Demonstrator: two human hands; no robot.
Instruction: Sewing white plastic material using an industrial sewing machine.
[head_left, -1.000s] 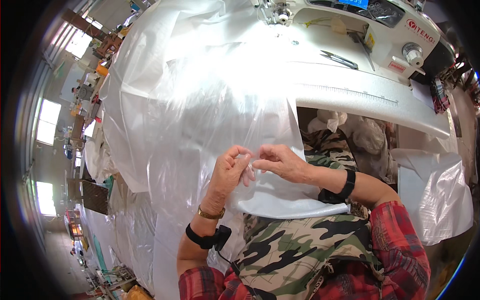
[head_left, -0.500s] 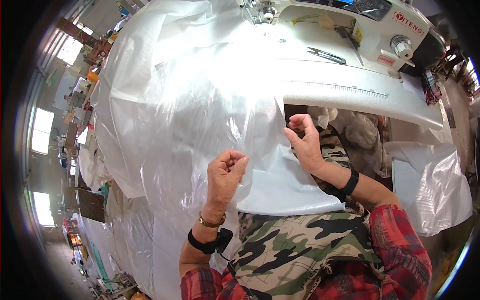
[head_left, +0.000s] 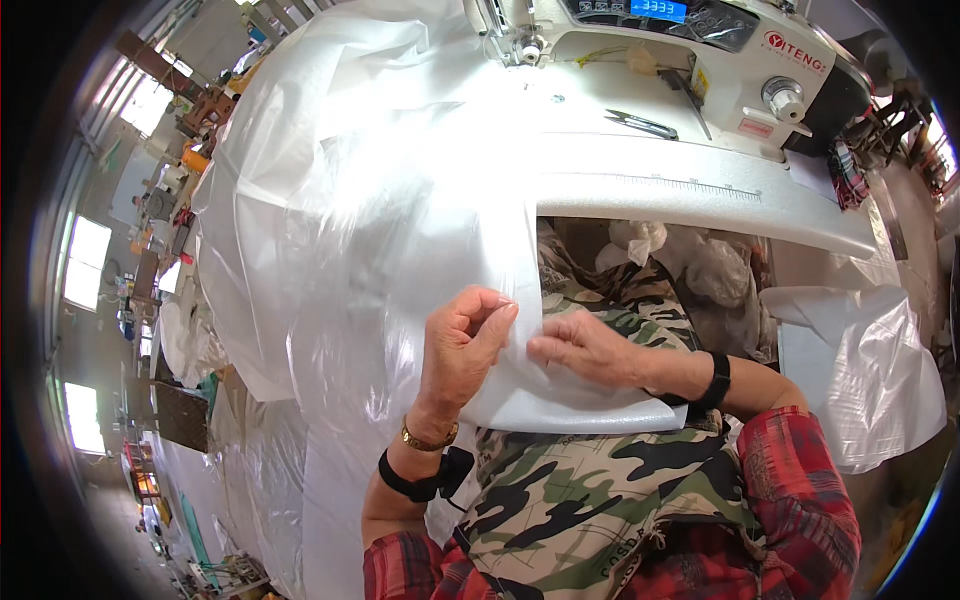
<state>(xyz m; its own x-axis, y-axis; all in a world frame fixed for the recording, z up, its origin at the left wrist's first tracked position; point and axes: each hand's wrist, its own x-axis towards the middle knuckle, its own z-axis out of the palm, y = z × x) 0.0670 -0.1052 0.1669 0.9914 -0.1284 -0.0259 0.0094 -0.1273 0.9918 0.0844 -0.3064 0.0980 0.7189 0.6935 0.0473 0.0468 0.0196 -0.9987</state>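
A large sheet of translucent white plastic [head_left: 380,250] spreads from the sewing machine [head_left: 650,80] down over my lap. With thumb and fingertips pinched together, my left hand [head_left: 458,350] holds the sheet close to its right edge. My right hand [head_left: 592,350] is just to the right, its fingers closed at that same edge, apart from the left hand by a small gap. Below both hands, a flap of the sheet lies across the camouflage apron [head_left: 610,490], its lower border near my waist.
Thread snips [head_left: 642,124] lie on the white machine bed [head_left: 690,190] below the machine arm. Crumpled clear plastic [head_left: 720,265] is piled under the table edge. Another plastic sheet [head_left: 860,370] hangs at the right. Cluttered benches [head_left: 165,230] stand far left.
My right hand has swung left and down, closing on the sheet's edge near my left hand. The edge has shifted left, uncovering more camouflage cloth. My left hand moved slightly right and up.
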